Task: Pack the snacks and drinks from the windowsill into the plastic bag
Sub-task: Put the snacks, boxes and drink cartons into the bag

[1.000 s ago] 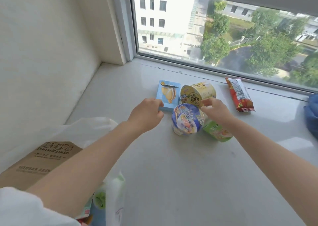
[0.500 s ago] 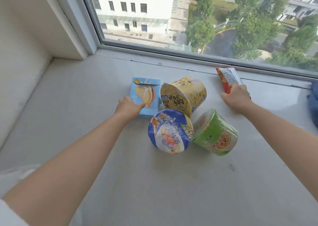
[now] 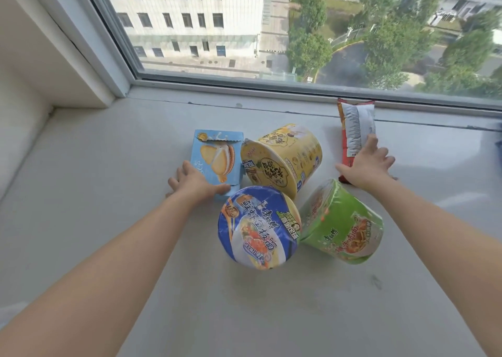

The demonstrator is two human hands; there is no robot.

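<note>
We see both arms reaching up from the bottom corners of the frame onto the pale windowsill (image 3: 108,166). Our left hand (image 3: 194,184) lies on the near corner of the blue biscuit box (image 3: 217,158), left of centre, fingers spread and fairly straight, the thumb along the box's near edge. Our right hand (image 3: 365,166) rests, fingers splayed, on the near end of the red snack packet (image 3: 354,128) at the upper right, which runs back almost to the window frame (image 3: 271,89).

Three noodle cups lie on their sides in a tight cluster at the centre: the yellow cup (image 3: 285,158) just beside the box, the blue cup (image 3: 258,229) below it, lid facing us, and the green cup (image 3: 345,223) to the right. The blue and green cups touch.

Bare sill stretches across the left half of the frame to the wall (image 3: 21,112), and across the whole lower part. The plastic bag is out of view.
</note>
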